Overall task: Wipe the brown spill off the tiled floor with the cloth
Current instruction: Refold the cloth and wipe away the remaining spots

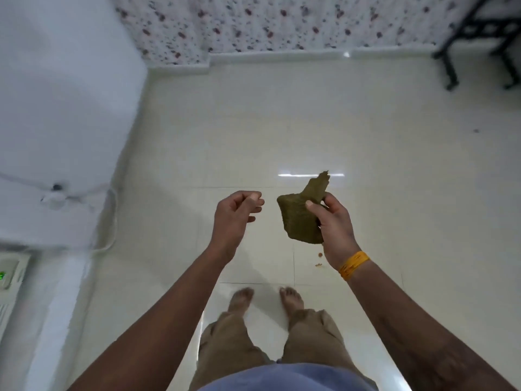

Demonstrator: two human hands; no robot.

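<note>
Two hands are raised above the pale tiled floor (pixel 366 131). Right hand (pixel 335 230) grips an olive-green cloth (pixel 300 218), coarse-woven and bunched, one ragged corner sticking up. Left hand (pixel 235 213) holds nothing, fingers loosely curled. Small brown spill (pixel 319 259) spots dot the tile below the cloth, just ahead of the bare feet (pixel 265 299).

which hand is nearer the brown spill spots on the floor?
Right. The right hand, gripping the olive cloth, sits just above and beside the brown spill spots in the image. The left hand is empty, farther off to their left.
</note>
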